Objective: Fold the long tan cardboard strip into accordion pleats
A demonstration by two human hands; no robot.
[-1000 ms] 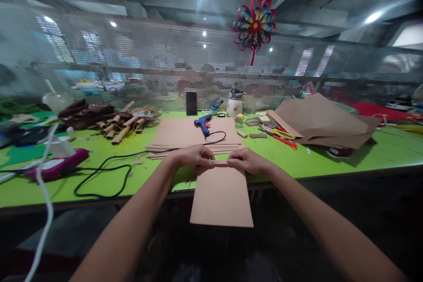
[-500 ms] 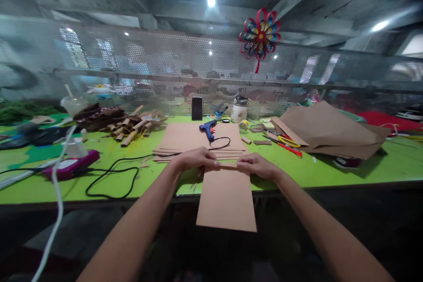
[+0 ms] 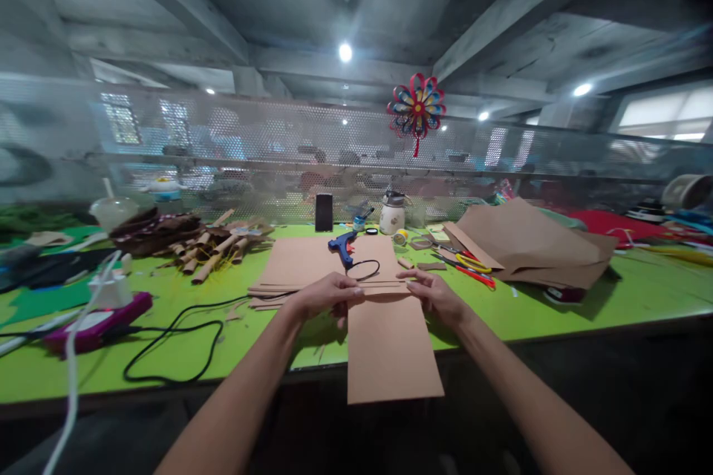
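A brown kraft paper sheet (image 3: 394, 352) hangs over the table's front edge, its far end narrowly folded or rolled. My left hand (image 3: 330, 297) pinches the far left corner, thumb on top and other fingers curled below. At the far right corner, my right hand (image 3: 440, 300) holds the sheet with its thumb at the fold; its index finger is lifted and stretched leftward. Just beyond lies a stack of brown paper (image 3: 295, 261), with a blue glue gun (image 3: 343, 246) resting on it. The underside of the fold is hidden.
Left on the green table (image 3: 267, 345) are a purple power strip (image 3: 100, 323), a black cord (image 3: 215, 330) and brown paper rolls (image 3: 215, 256). Scissors (image 3: 468, 271) and large brown sheets (image 3: 535, 245) lie right. A phone (image 3: 324, 213) and jar (image 3: 393, 214) stand behind.
The view has tilted upward, so the table sits lower in the picture. My right index finger has lifted away from the fold, while my left hand keeps its pinch.
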